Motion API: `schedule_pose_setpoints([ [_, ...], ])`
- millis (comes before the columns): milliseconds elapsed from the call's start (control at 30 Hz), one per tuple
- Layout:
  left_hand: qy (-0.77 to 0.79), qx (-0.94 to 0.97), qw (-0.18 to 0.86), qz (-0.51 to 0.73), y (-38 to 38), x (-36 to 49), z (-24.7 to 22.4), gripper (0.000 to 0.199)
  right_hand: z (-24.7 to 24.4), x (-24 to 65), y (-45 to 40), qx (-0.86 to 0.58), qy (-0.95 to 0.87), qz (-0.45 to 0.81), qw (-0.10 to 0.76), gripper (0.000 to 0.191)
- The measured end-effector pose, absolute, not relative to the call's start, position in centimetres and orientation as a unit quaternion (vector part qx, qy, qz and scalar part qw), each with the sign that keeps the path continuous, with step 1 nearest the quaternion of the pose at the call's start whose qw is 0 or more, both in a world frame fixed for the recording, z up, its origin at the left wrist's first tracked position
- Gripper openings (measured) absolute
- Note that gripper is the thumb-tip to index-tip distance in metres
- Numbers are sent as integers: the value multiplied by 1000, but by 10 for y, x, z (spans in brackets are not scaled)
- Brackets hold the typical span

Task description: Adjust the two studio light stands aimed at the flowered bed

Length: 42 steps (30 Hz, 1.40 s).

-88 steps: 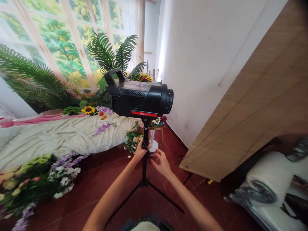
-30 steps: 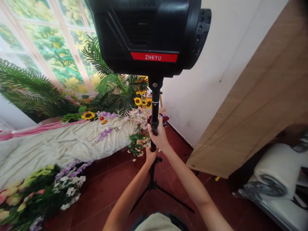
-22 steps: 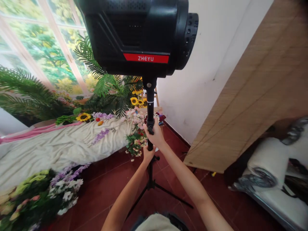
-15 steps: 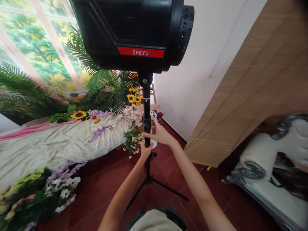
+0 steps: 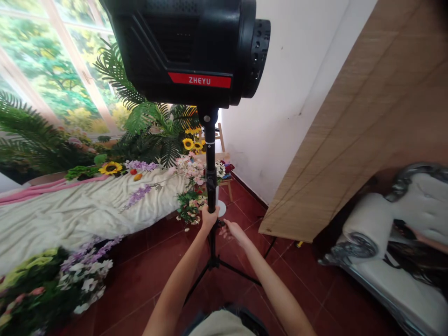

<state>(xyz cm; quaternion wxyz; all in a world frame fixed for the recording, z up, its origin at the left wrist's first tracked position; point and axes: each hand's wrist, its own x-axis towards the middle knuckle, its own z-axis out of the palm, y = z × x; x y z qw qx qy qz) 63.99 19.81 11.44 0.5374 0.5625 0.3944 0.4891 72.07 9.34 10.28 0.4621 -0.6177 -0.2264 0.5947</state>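
Observation:
A black studio light (image 5: 182,56) with a red "ZHEYU" label sits on top of a black light stand (image 5: 210,163). My left hand (image 5: 209,218) is wrapped round the stand's pole below its upper clamp. Just beneath and to the right, my right hand (image 5: 232,231) has its fingers curled at a small dark knob (image 5: 220,224) on the side of the pole. The fingertips partly cover the knob. Below both hands, the stand's legs (image 5: 213,263) spread over the floor.
Left stands a surface draped in cream cloth (image 5: 154,205), with artificial flowers (image 5: 87,275) in front. Palm leaves (image 5: 140,112) rise behind it. A woven blind (image 5: 315,154) hangs at right, beside a white tufted sofa (image 5: 371,224) with dark items on it. The floor (image 5: 140,280) is red tile.
My right hand has left the upper clamp and moved down the pole to the lower knob. My left hand stays round the pole. The view has shifted slightly.

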Motion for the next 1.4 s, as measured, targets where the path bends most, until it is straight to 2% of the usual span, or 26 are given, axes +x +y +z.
schedule_pose_setpoints([
  [67,397,559,531,498,200,641,110,24,103,718,90,-577,-167,648,468,44],
  [133,396,560,521,508,203,642,106,24,104,720,84,-593,-182,638,456,45],
  [300,396,567,516,506,206,642,98,23,115,726,64,-723,-444,299,437,36],
  [433,400,555,527,505,206,642,98,23,118,724,62,-730,-520,210,391,34],
  [567,396,578,512,497,206,643,99,27,105,719,76,-710,-468,278,446,41],
  [733,393,598,495,493,205,643,99,28,87,713,91,-627,-273,493,537,42],
  [800,391,596,499,493,204,643,100,29,83,711,90,-552,-185,603,545,37],
  [867,387,590,503,498,203,643,101,29,82,711,87,-518,-153,648,537,35],
  [933,384,588,506,500,204,643,100,27,83,712,80,-575,-180,589,538,40],
  [1000,387,589,502,501,205,643,98,26,88,715,73,-663,-276,450,530,45],
  [1100,397,591,485,508,206,643,96,27,97,721,68,-723,-440,263,462,42],
  [1167,398,591,482,510,206,643,97,29,101,722,69,-728,-487,212,433,40],
  [1267,400,586,487,509,203,641,102,29,99,720,79,-712,-469,257,455,44],
  [1400,396,587,497,501,201,641,107,27,93,717,95,-625,-273,527,507,49],
])
